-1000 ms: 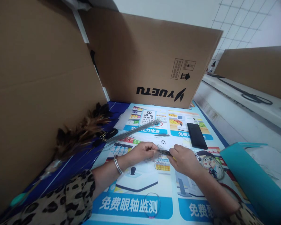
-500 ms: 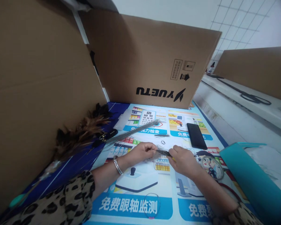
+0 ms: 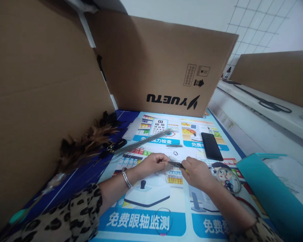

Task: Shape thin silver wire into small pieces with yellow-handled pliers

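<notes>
My right hand (image 3: 197, 172) is closed round the handles of a pair of pliers (image 3: 176, 164), whose dark jaws point left. Pinched in the fingers of my left hand (image 3: 155, 163) is thin wire (image 3: 170, 176), and the pliers' tip meets it at the fingertips. Loose loops of this wire hang below and between the hands; where exactly the jaws grip is too small to tell. A bundle of straight wires (image 3: 146, 140) lies behind my left hand, with a few short wire pieces (image 3: 174, 146) and a small dark ring (image 3: 175, 153) beyond the pliers.
A black phone (image 3: 212, 146) lies at the right, near a round clear dish (image 3: 228, 180) and a teal box (image 3: 272, 191). Brown feathers (image 3: 88, 143) lie at the left. A wire ring (image 3: 164, 222) sits in front. Cardboard panels (image 3: 166, 67) stand behind and left.
</notes>
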Demonstrator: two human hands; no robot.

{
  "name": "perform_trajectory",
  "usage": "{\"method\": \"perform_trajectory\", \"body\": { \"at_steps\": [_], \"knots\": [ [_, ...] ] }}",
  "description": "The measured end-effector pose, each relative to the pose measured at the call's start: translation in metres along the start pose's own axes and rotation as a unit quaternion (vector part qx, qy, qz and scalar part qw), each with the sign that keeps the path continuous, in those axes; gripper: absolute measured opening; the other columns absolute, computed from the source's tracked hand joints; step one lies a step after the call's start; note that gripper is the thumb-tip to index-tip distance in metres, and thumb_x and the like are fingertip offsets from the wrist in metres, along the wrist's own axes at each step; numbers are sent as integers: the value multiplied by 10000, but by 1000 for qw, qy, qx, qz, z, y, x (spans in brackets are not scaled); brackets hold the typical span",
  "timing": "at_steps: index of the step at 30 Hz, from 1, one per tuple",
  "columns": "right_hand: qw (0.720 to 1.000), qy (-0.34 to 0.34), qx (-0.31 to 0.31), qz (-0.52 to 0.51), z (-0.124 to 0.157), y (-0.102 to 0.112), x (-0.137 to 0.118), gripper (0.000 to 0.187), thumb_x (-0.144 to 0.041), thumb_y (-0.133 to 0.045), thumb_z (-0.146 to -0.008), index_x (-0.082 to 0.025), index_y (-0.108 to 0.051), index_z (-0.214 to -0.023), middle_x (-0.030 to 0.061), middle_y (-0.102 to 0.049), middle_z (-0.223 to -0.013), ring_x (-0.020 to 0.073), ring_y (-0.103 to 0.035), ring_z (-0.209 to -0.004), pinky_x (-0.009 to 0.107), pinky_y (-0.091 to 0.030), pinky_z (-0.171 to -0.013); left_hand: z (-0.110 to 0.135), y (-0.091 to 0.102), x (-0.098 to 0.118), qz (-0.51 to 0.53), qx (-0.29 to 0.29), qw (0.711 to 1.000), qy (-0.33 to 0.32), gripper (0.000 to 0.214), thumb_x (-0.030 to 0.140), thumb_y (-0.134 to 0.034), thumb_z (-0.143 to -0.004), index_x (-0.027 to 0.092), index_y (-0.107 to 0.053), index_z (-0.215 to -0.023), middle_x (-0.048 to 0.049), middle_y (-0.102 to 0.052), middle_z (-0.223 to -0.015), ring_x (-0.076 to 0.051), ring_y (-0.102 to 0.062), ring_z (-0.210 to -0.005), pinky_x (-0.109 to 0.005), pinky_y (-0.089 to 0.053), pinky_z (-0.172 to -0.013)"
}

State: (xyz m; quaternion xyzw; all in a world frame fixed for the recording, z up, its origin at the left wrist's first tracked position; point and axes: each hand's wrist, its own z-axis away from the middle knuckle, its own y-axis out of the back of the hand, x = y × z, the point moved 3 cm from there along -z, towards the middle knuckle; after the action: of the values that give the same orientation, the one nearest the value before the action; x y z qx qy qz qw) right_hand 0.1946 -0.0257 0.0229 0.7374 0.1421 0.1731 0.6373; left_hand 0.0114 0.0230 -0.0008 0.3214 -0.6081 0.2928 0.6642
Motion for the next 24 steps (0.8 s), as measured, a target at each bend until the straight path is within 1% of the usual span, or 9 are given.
{"method": "perform_trajectory", "body": {
  "at_steps": [13,24],
  "knots": [
    [1000,-4,-1,0,-1,-2,0,148,-316,-411,-835,-206,-509,-852,30,-536,-815,145,-510,-761,241,-305,-599,0,0,-2,-2,3,1000,7,157,276,-546,-728,119,-554,-731,8,-521,-601,-54,-393,-484,-172,-286,-462],
    [1000,-6,2,2,-1,-3,0,161,-315,-409,-837,-201,-521,-860,36,-547,-824,145,-512,-763,232,-315,-606,1,0,1,12,1,1000,3,158,278,-557,-725,121,-552,-728,11,-524,-598,-60,-429,-502,-182,-325,-497]
  ]
}}
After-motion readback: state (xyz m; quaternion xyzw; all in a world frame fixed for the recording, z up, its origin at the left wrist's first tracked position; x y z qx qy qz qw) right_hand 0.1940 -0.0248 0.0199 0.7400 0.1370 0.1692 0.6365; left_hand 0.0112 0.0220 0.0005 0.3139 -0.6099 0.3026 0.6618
